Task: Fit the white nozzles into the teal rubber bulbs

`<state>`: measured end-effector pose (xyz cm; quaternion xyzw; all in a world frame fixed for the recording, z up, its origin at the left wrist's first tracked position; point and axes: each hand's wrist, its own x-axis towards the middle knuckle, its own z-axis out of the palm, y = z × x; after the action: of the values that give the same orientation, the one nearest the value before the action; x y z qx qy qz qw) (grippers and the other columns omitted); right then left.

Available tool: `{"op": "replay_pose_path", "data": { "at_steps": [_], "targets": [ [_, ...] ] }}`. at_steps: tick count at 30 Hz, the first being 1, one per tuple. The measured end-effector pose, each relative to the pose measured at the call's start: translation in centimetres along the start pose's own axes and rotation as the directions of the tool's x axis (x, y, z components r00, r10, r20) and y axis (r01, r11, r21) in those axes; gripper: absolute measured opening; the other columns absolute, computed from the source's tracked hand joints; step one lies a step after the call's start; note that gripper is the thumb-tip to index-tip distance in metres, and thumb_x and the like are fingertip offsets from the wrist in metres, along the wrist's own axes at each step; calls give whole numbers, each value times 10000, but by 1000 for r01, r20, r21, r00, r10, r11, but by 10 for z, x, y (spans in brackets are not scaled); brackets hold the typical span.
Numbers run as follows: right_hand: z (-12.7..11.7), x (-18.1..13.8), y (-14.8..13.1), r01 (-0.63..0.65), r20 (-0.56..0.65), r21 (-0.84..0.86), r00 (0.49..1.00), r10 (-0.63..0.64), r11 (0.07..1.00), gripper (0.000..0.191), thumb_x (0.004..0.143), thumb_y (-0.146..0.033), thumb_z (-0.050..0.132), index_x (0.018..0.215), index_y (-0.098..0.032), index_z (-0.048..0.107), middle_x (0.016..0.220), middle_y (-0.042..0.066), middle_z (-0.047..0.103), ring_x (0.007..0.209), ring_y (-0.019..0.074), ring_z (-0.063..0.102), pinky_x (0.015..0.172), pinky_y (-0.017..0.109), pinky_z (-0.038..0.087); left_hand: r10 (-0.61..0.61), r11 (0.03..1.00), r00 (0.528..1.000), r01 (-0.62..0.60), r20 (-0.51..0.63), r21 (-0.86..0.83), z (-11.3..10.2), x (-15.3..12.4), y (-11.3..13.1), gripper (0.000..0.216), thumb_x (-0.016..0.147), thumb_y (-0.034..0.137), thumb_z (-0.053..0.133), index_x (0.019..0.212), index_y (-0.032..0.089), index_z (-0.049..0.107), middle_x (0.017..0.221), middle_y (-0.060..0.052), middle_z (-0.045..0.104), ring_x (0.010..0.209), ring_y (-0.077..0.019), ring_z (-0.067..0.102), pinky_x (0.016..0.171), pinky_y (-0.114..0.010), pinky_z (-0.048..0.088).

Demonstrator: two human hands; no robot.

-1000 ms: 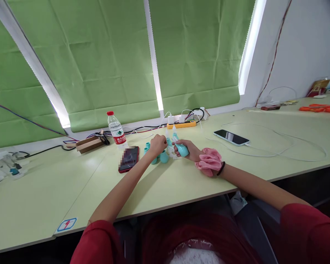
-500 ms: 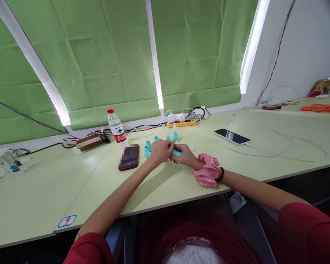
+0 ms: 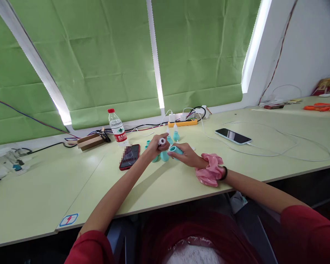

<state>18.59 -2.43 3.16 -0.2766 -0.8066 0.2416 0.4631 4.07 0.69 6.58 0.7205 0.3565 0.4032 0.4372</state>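
My right hand [image 3: 184, 154] is closed around a small teal bulb-shaped piece [image 3: 175, 150] held just above the pale green table [image 3: 165, 183]. My left hand [image 3: 154, 146] pinches a small white cap-like piece [image 3: 162, 141] right beside the teal piece's open end. More teal pieces [image 3: 164, 156] lie on the table under and behind my hands, and two small teal dropper-like bottles [image 3: 176, 135] stand just beyond them. A pink scrunchie [image 3: 209, 169] and a black band sit on my right wrist.
A red phone [image 3: 129, 157] lies left of my hands, with a red-capped water bottle [image 3: 118, 129] and a cardboard box [image 3: 88, 141] behind it. A yellow power strip [image 3: 183, 123] with chargers sits at the back. A second phone [image 3: 233, 136] with a white cable lies to the right.
My hands were pressed together over the teal piece; now they have parted slightly, the left hand lifting away with the white piece in its fingertips.
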Motion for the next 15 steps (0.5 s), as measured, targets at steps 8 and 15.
{"op": "replay_pose_path", "data": {
  "at_steps": [8,15],
  "targets": [
    [-11,6,15,-148,-198,109,966,167,983,361,760,-486,425,612,-160,463,578,-9,496,532,87,418,554,226,350,264,432,935,103,-235,896,-25,11,-19,297,781,467,392,762,184,482,653,-42,555,666,-195,536,551,-255,292],
    [-8,7,20,-146,-187,75,970,158,986,341,765,-472,421,622,-165,460,582,-14,495,536,91,411,564,231,341,167,325,982,25,-84,946,-19,11,-33,218,785,327,453,976,224,462,903,-55,552,842,-189,511,620,-250,346]
  ]
}}
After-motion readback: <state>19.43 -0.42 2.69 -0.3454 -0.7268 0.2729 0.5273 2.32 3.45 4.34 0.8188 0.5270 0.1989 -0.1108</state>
